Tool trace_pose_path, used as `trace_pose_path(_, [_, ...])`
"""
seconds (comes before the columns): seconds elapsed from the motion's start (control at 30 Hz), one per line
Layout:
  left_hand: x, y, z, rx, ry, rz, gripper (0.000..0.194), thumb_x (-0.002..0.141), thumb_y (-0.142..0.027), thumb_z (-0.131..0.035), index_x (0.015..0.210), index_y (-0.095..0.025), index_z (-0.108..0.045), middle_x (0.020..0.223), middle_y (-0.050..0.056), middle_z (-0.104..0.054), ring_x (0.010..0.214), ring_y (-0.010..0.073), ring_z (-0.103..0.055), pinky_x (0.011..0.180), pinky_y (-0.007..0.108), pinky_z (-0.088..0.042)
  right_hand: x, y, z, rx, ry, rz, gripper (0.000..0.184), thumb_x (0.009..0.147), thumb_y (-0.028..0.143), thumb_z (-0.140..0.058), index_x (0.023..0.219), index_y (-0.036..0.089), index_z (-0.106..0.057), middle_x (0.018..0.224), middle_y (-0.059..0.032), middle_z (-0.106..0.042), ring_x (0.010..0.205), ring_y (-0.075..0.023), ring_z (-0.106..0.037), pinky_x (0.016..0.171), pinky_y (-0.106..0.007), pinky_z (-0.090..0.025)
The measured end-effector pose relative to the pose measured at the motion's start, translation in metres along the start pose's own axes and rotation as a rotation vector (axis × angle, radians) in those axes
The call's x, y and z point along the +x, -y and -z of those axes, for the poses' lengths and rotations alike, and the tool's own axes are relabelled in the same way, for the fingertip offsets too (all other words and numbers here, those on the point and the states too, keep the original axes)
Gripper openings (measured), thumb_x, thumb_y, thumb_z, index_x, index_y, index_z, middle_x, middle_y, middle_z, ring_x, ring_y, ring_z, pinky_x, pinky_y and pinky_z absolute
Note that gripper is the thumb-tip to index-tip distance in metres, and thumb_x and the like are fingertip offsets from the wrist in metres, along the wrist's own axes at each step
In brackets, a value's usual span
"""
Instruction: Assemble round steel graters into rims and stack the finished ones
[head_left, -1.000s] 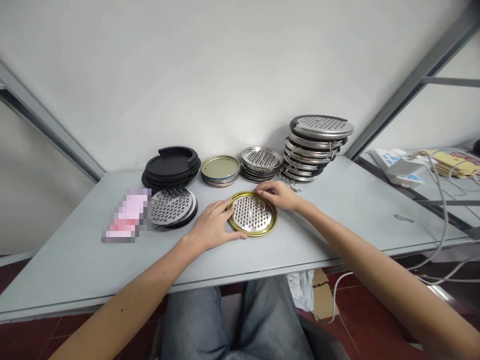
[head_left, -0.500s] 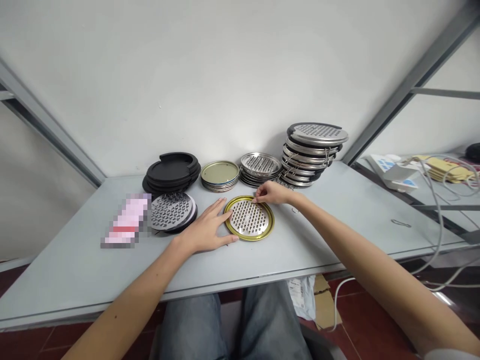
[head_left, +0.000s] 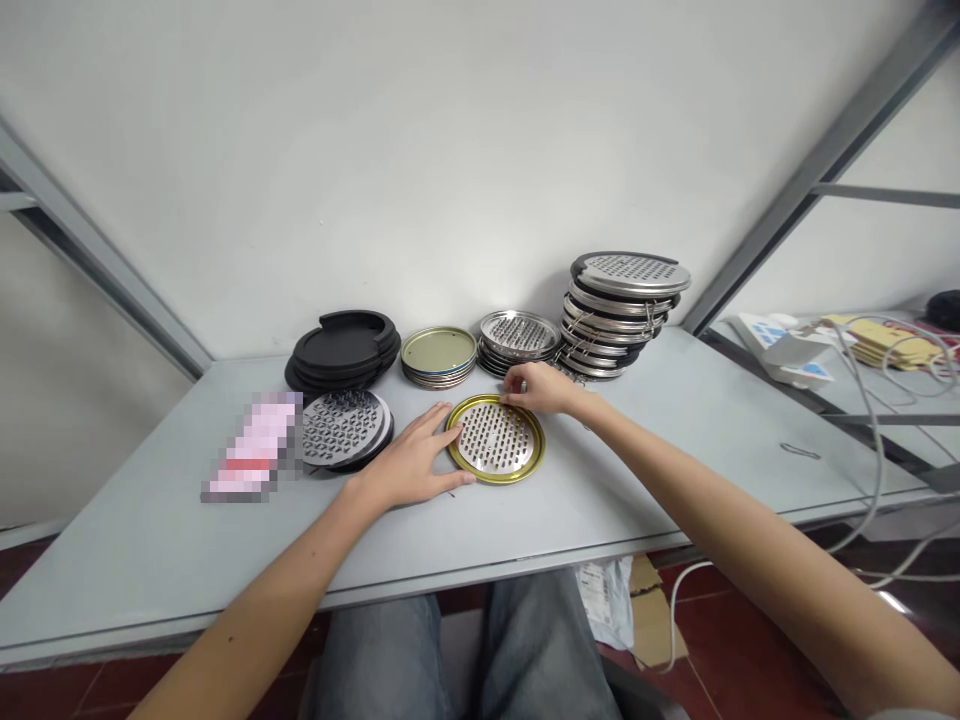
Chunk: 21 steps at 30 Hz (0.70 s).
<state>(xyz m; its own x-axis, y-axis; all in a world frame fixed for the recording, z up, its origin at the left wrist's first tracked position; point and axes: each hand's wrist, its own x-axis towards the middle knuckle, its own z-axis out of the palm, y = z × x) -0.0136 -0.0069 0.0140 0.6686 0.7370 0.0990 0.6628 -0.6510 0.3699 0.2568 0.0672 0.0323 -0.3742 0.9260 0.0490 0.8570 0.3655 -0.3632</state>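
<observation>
A round perforated steel grater disc (head_left: 495, 438) lies inside a gold-rimmed tin lid (head_left: 463, 467) on the grey table (head_left: 675, 450). My left hand (head_left: 412, 462) rests flat on the table with fingers spread, its fingertips touching the lid's left rim. My right hand (head_left: 541, 388) is at the lid's far edge, fingers curled and pinched at the rim. Both forearms reach in from the near edge.
Along the wall stand a stack of black lids (head_left: 343, 346), a stack of gold-lined tin lids (head_left: 439, 355), a stack of steel grater discs (head_left: 519, 338) and a tall stack of assembled graters (head_left: 619, 310). Patterned discs (head_left: 343, 428) lie left. Cables and boxes (head_left: 787, 345) crowd the right.
My right hand has slid left along the lid's far rim and curled into a pinch. My left hand has stayed at the left rim. The view has tilted slightly.
</observation>
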Motion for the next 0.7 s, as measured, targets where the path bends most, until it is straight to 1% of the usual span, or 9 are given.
trace_pose_path(0.03, [0.0,-0.001,0.0,0.0,-0.002,0.004,0.077,0.08,-0.064,-0.055,0.138,-0.015,-0.047,0.154,0.014,-0.024,0.143,0.0292,-0.022,0.116,0.043,-0.023,-0.006,0.003,-0.002,0.015,-0.097,0.051,0.022,0.08,0.036,-0.06,0.087,0.018,-0.071,0.088,-0.0061,-0.07,0.075,-0.0177,-0.062,0.069,-0.028,-0.047])
trace_pose_path(0.07, [0.0,-0.001,0.0,0.0,-0.003,0.008,0.077,0.079,-0.064,-0.056,0.137,-0.014,-0.047,0.154,0.015,-0.025,0.143,0.0294,-0.022,0.116,0.043,-0.023,-0.013,0.006,-0.005,0.04,-0.146,0.128,0.025,0.086,0.035,-0.054,0.09,0.018,-0.071,0.098,-0.0081,-0.069,0.082,-0.0182,-0.063,0.076,-0.029,-0.048])
trace_pose_path(0.1, [0.001,-0.001,-0.001,0.0,-0.002,0.01,0.077,0.079,-0.064,-0.056,0.137,-0.013,-0.048,0.154,0.016,-0.026,0.143,0.0296,-0.022,0.116,0.043,-0.024,-0.02,0.009,-0.008,0.046,-0.159,0.183,0.031,0.09,0.036,-0.048,0.091,0.017,-0.072,0.105,-0.0097,-0.067,0.091,-0.0199,-0.063,0.082,-0.031,-0.048])
trace_pose_path(0.13, [0.001,-0.002,-0.002,-0.003,-0.005,0.009,0.078,0.079,-0.064,-0.057,0.137,-0.013,-0.048,0.153,0.016,-0.026,0.142,0.0299,-0.022,0.117,0.043,-0.024,-0.027,0.011,-0.011,0.03,-0.161,0.21,0.035,0.092,0.037,-0.044,0.094,0.017,-0.072,0.11,-0.0107,-0.066,0.099,-0.0223,-0.062,0.088,-0.034,-0.047])
trace_pose_path(0.2, [0.001,-0.001,-0.003,-0.018,-0.018,0.002,0.078,0.078,-0.064,-0.057,0.136,-0.012,-0.049,0.153,0.017,-0.027,0.142,0.0306,-0.023,0.116,0.044,-0.024,-0.038,0.015,-0.017,-0.018,-0.173,0.208,0.04,0.095,0.038,-0.038,0.1,0.018,-0.072,0.117,-0.0117,-0.064,0.107,-0.0256,-0.059,0.094,-0.038,-0.045])
trace_pose_path(0.33, [0.001,0.0,-0.006,-0.048,-0.037,-0.001,0.078,0.077,-0.065,-0.058,0.135,-0.013,-0.05,0.152,0.016,-0.029,0.142,0.0319,-0.024,0.116,0.046,-0.025,-0.048,0.015,-0.028,-0.043,-0.178,0.217,0.041,0.095,0.038,-0.038,0.106,0.018,-0.072,0.122,-0.0125,-0.061,0.111,-0.027,-0.057,0.098,-0.041,-0.044])
trace_pose_path(0.5, [0.002,0.001,-0.007,-0.037,-0.046,-0.014,0.075,0.076,-0.063,-0.061,0.134,-0.016,-0.051,0.151,0.015,-0.031,0.141,0.0327,-0.027,0.115,0.048,-0.026,-0.046,0.013,-0.028,-0.077,-0.169,0.235,0.041,0.093,0.042,-0.042,0.106,0.017,-0.072,0.13,-0.0133,-0.056,0.116,-0.029,-0.055,0.1,-0.044,-0.043])
trace_pose_path(0.6, [0.003,0.001,-0.007,-0.034,-0.056,-0.031,0.071,0.076,-0.061,-0.062,0.132,-0.017,-0.053,0.151,0.014,-0.033,0.139,0.0329,-0.03,0.115,0.048,-0.028,-0.041,0.014,-0.026,-0.08,-0.149,0.258,0.041,0.092,0.044,-0.045,0.104,0.018,-0.073,0.129,-0.0123,-0.057,0.114,-0.0292,-0.056,0.098,-0.043,-0.044])
trace_pose_path(0.7, [0.003,0.0,-0.007,-0.03,-0.06,-0.026,0.071,0.076,-0.061,-0.063,0.131,-0.017,-0.054,0.15,0.015,-0.035,0.138,0.0336,-0.031,0.114,0.048,-0.029,-0.037,0.014,-0.025,-0.066,-0.149,0.287,0.039,0.09,0.045,-0.048,0.099,0.018,-0.075,0.123,-0.0119,-0.06,0.113,-0.0284,-0.056,0.098,-0.042,-0.044])
